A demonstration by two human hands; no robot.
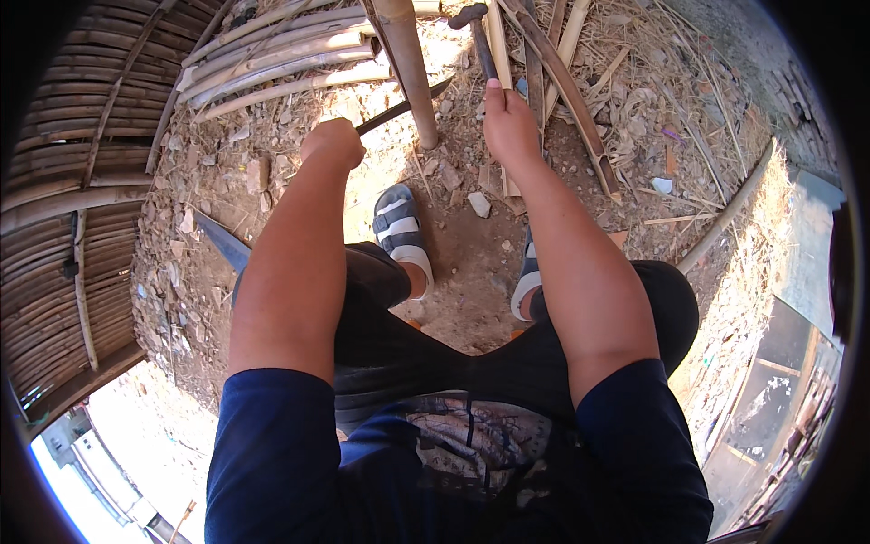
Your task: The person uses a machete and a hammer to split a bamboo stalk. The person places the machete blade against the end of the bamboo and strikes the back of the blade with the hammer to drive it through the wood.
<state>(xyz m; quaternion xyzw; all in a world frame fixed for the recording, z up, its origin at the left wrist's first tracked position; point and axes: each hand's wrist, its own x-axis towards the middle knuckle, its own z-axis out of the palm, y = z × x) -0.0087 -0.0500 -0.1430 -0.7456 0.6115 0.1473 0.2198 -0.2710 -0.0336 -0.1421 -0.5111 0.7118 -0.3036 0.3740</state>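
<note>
My left hand (332, 145) is closed around the handle of a long dark-bladed machete (385, 116). Its blade meets an upright bamboo pole (412, 68), and the tip shows on the pole's right side. Whether the blade sits in a split or passes behind, I cannot tell. A strip along the pole's upper left side stands slightly apart from it. To the right, my right hand (512, 127) grips a hammer (483, 45) by its dark handle, thumb laid along it. The hammer head is raised to the right of the pole, apart from the blade.
Bamboo poles (281, 63) lie stacked at the far left. Split bamboo strips (566, 86) lie beyond my right hand. A flat blue-grey blade (222, 243) rests beside my left knee. Rubble and straw cover the ground; a slatted bamboo wall (68, 199) stands left.
</note>
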